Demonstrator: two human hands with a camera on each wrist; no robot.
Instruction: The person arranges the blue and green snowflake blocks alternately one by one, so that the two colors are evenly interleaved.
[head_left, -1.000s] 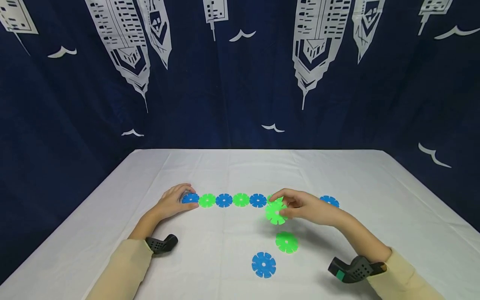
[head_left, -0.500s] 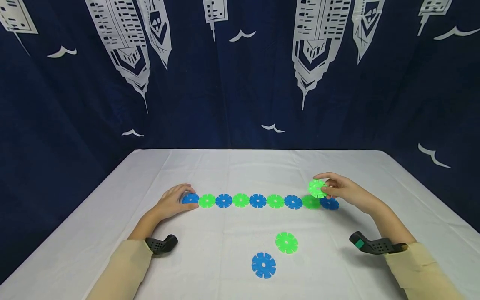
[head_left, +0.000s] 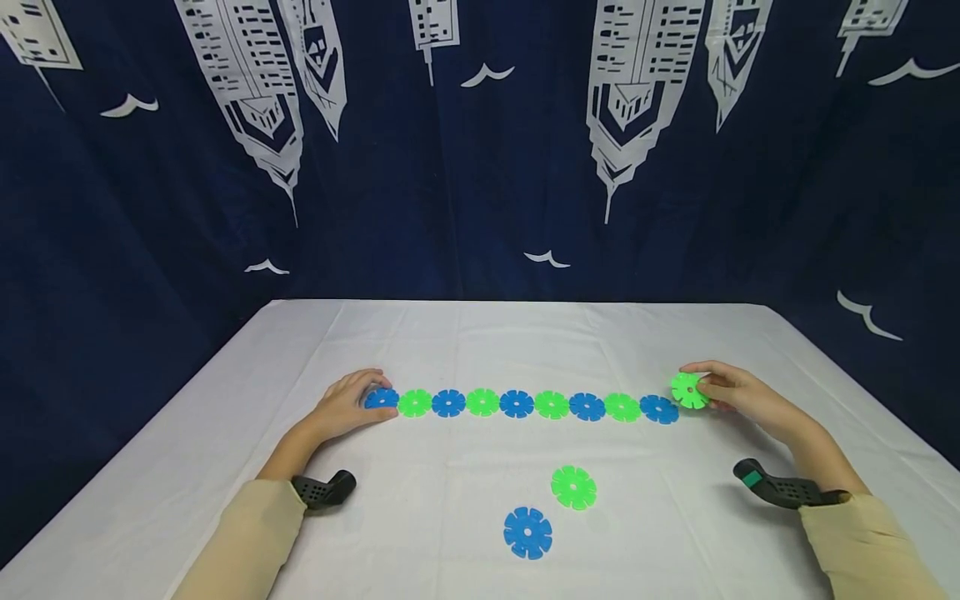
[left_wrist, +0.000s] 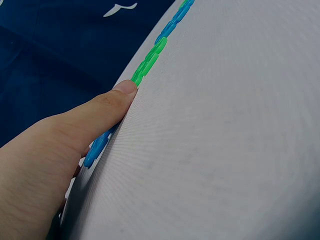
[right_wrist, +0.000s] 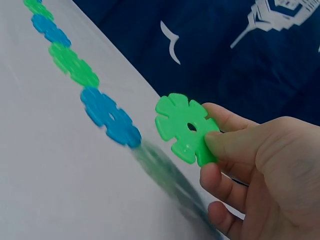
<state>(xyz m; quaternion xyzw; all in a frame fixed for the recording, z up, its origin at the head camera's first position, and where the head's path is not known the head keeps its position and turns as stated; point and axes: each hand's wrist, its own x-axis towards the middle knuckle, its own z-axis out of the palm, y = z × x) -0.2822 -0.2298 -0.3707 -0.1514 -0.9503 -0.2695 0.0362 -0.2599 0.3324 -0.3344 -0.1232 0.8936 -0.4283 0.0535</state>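
A row of flat notched plastic discs, alternating blue and green, runs across the table. My left hand holds the blue disc at the left end, thumb in front and fingers behind; in the left wrist view the thumb partly covers this blue disc. Just past the row's right end, my right hand pinches a green notched disc between thumb and fingers. The right wrist view shows this green disc tilted and raised above the cloth, its shadow beside the last blue disc.
Nearer the front lie a loose green disc and a loose blue disc. A white cloth covers the table. Behind its far edge hangs a dark blue curtain with white prints.
My right hand has carried the green disc rightward along the row, from over its middle right to just beyond the last blue disc. The left hand has stayed at the left end.
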